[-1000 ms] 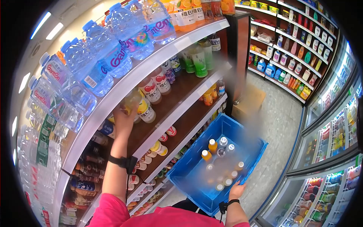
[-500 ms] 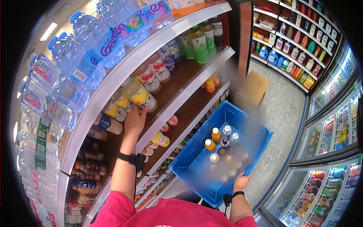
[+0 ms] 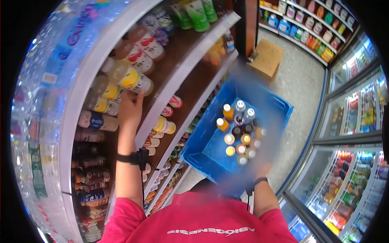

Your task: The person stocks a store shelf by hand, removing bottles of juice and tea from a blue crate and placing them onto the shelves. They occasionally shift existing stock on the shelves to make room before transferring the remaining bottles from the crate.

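Observation:
My left hand (image 3: 131, 107) reaches into the drinks shelf, its fingers closed at the lower part of a lemon-labelled drink bottle (image 3: 131, 79). More yellow-labelled bottles (image 3: 106, 90) stand beside it, and cherry-labelled bottles (image 3: 139, 58) are on its other side. A blue crate (image 3: 198, 156) is in front of me, with several capped bottles (image 3: 242, 148) standing in it. At the crate's near right side, my right hand (image 3: 262, 171) grips the rim; a blurred patch hides most of its fingers.
Large clear water bottles (image 3: 60, 60) line the upper shelf at left. Lower shelves hold small bottles (image 3: 164, 125). A cardboard box (image 3: 266, 58) sits on the floor beyond the crate. Glass-door fridges (image 3: 344, 178) run along the right, and stocked shelves (image 3: 308, 24) stand at the back.
The view has shifted, with the upper water bottles now smeared. My left hand stays at the lemon-labelled bottle, which now lies more tilted. My right hand remains at the crate.

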`<act>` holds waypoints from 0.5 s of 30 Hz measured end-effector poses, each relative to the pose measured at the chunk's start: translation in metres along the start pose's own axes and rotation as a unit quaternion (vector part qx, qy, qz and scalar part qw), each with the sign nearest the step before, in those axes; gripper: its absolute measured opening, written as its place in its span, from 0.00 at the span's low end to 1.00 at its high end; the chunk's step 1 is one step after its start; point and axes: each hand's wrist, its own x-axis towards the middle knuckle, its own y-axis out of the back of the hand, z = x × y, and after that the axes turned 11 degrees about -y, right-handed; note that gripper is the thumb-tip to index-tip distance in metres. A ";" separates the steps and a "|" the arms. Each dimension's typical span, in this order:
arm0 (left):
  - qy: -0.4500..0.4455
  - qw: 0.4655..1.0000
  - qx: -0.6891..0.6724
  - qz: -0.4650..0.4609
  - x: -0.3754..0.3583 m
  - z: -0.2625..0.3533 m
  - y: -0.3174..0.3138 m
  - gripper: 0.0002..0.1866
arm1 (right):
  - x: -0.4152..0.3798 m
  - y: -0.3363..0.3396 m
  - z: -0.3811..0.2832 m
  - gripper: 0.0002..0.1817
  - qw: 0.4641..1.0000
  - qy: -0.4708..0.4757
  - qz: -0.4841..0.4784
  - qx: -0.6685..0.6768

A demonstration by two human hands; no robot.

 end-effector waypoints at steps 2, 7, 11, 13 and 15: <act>-0.027 0.997 0.037 0.064 -0.015 0.026 0.005 0.24 | -0.018 0.024 -0.033 0.28 0.999 -0.041 0.026 0.005; -0.066 0.982 -0.177 0.001 -0.065 0.069 -0.038 0.11 | -0.032 0.047 -0.054 0.23 0.998 -0.056 0.006 0.011; -0.145 0.889 -0.282 -0.330 -0.132 0.069 -0.158 0.12 | -0.019 0.021 -0.031 0.22 0.998 -0.044 0.045 0.009; -0.133 0.814 -0.266 -0.500 -0.174 0.073 -0.206 0.16 | 0.003 -0.005 -0.002 0.22 0.996 -0.075 -0.025 -0.042; -0.179 0.753 -0.259 -0.577 -0.217 0.078 -0.245 0.22 | -0.024 0.031 -0.037 0.21 0.999 -0.024 0.043 -0.021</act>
